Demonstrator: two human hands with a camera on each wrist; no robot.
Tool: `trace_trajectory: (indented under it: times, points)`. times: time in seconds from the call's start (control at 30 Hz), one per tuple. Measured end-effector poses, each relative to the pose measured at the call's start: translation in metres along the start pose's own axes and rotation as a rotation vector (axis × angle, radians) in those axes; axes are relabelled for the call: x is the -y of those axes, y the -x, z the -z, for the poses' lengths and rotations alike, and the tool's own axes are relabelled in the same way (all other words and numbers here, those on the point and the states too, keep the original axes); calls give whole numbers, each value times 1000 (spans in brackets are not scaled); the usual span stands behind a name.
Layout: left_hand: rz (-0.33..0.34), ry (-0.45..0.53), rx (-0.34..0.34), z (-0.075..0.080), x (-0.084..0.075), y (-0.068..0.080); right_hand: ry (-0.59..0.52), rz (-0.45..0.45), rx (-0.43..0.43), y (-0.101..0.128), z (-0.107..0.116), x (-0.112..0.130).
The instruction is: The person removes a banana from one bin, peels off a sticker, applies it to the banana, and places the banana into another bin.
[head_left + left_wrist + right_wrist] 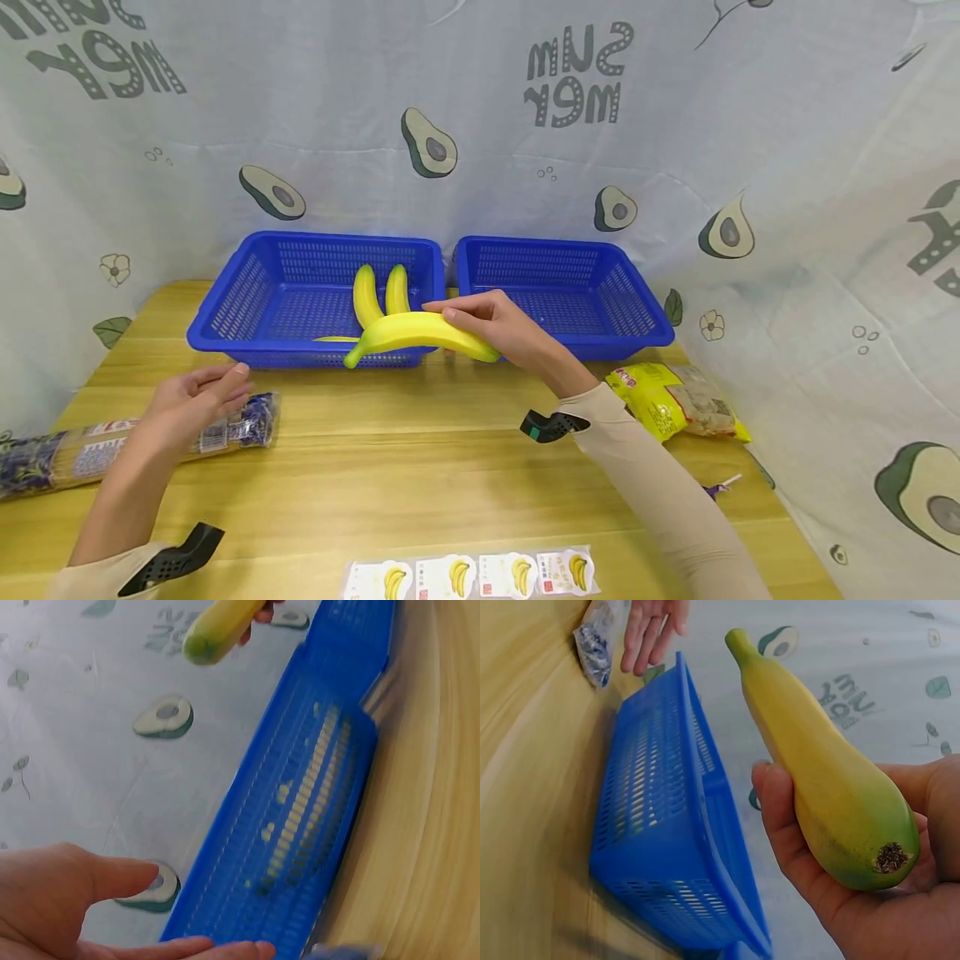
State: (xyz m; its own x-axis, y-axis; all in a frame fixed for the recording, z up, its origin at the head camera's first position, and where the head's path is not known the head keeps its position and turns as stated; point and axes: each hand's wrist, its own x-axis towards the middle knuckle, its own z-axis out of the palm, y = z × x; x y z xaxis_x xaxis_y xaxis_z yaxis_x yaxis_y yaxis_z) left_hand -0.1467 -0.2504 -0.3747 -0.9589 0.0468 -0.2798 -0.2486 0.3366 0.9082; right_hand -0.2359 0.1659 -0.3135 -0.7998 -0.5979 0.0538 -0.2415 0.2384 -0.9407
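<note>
A yellow banana (420, 331) with a green stem is gripped at its blunt end by my right hand (498, 325), which holds it over the front rim of the left blue basket (258, 348). In the right wrist view the thumb and fingers wrap the banana (817, 772), dark tip toward the camera. Inside that basket two bananas (365, 296) lie side by side, and part of another shows behind the front rim. My left hand (198, 400) hovers with nothing in it before the basket's left front corner, fingers relaxed, above a long noodle packet (217, 435).
Beside the left basket stands a second blue basket (555, 340). A yellow snack bag (667, 400) and a lollipop (722, 486) lie at the right. Along the table's near edge runs a strip of banana stickers (472, 577). A printed curtain (337, 100) hangs behind.
</note>
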Motion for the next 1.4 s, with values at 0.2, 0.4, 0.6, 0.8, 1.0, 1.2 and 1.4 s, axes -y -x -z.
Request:
trace_trajectory:
  times: [0.2, 0.4, 0.6, 0.8, 1.0, 1.2, 1.4]
  points:
    - [-262, 115, -4, -48, -13, 14, -17, -10, 14, 16, -1, -6]
    - [-428, 203, 84, -86, -29, 21, -36, -20, 29, 29, -2, -13]
    - [-416, 231, 142, -109, -37, 21, -30, -29, 28, 42, -5, -21]
    - [-420, 242, 139, -125, -37, 21, -47, -45, 46, 50, -7, -29]
    - [-460, 236, 133, -142, -34, 20, -40, -44, 45, 58, -10, -38]
    - [-421, 179, 7, -155, -33, 20, -42, -29, 44, 63, -15, -49]
    - [-344, 114, -73, -166, -27, 19, 1, 51, 99, 71, -18, -63]
